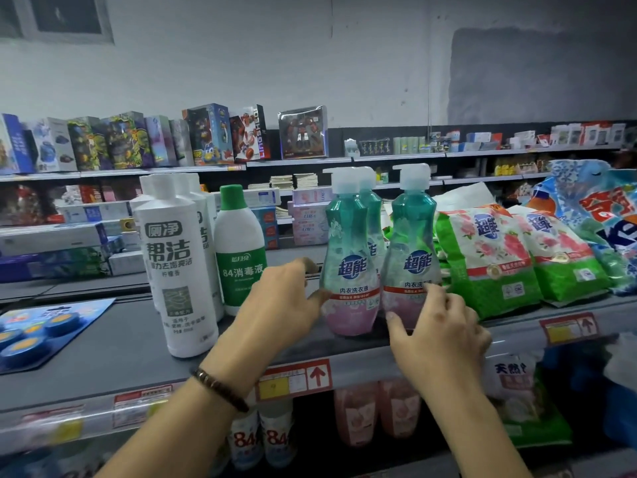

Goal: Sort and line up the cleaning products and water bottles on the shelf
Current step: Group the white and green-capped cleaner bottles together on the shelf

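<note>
Grey shop shelf (113, 339), blurred toy boxes (206, 139) on racks behind; on it we see a white bottle (179, 263) marked 厕净 帮洁, a green-capped bottle (239, 250) reading 84消毒液, 超能 powder bags (489, 257) and a blue bag (606, 215) cut off at right. Our left hand (286, 298) is nearly flat, fingertips touching the side of the left pump bottle (348, 257), labelled 超能 内衣洗衣液. Our right hand (437, 326) curls thumb and fingers round the low part of the right pump bottle (412, 243), covering some label, and the third pump bottle (374, 208) is mostly hidden behind both.
</note>
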`<move>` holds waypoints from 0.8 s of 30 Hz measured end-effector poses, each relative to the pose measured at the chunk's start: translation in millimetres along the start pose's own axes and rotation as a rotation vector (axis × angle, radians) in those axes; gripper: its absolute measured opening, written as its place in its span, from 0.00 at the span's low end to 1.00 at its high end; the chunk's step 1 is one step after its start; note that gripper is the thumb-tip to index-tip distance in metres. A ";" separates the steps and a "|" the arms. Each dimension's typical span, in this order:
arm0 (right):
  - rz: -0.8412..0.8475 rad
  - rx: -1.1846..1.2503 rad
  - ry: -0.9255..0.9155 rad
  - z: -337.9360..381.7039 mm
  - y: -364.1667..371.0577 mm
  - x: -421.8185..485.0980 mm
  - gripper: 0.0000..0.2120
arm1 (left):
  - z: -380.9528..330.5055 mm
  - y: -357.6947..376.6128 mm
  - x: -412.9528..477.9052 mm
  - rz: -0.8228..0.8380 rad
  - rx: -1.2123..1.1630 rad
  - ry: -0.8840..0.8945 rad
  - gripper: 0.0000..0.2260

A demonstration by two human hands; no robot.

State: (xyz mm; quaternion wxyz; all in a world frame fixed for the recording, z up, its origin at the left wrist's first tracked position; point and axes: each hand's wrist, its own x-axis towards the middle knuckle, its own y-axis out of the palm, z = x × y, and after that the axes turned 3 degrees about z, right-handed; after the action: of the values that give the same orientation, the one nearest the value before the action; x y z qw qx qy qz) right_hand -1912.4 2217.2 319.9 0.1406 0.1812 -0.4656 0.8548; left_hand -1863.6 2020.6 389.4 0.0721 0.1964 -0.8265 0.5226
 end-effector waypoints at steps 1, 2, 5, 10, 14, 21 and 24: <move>0.006 0.025 -0.052 7.6 -1.0 -6.4 0.29 | 4.9 -3.8 -10.5 -0.010 0.013 -0.003 0.21; 0.032 0.074 -0.113 16.5 -0.9 -12.7 0.24 | 11.4 -7.0 -22.2 -0.022 0.026 -0.008 0.17; 0.177 0.225 -0.291 51.7 4.6 -34.6 0.15 | 33.3 -18.4 -58.0 -0.070 0.133 -0.029 0.13; 0.419 0.199 -0.528 116.8 33.3 -72.0 0.14 | 93.6 -51.6 -100.2 -0.103 0.373 -0.185 0.11; 0.479 0.178 -0.643 178.8 49.8 -106.2 0.16 | 160.1 -89.4 -134.9 -0.173 0.454 -0.250 0.11; 0.554 0.135 -0.802 293.2 76.6 -169.2 0.19 | 266.4 -165.9 -189.3 -0.253 0.487 -0.338 0.12; 0.542 0.116 -0.825 344.3 89.5 -196.3 0.20 | 311.5 -196.1 -211.2 -0.289 0.490 -0.365 0.11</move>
State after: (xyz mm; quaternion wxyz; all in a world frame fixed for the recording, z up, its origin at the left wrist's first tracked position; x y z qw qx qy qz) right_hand -1711.8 1864.4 339.1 -0.2930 0.3842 -0.4644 0.7422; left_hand -1565.6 1721.5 346.6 -0.0529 0.4133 -0.6390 0.6465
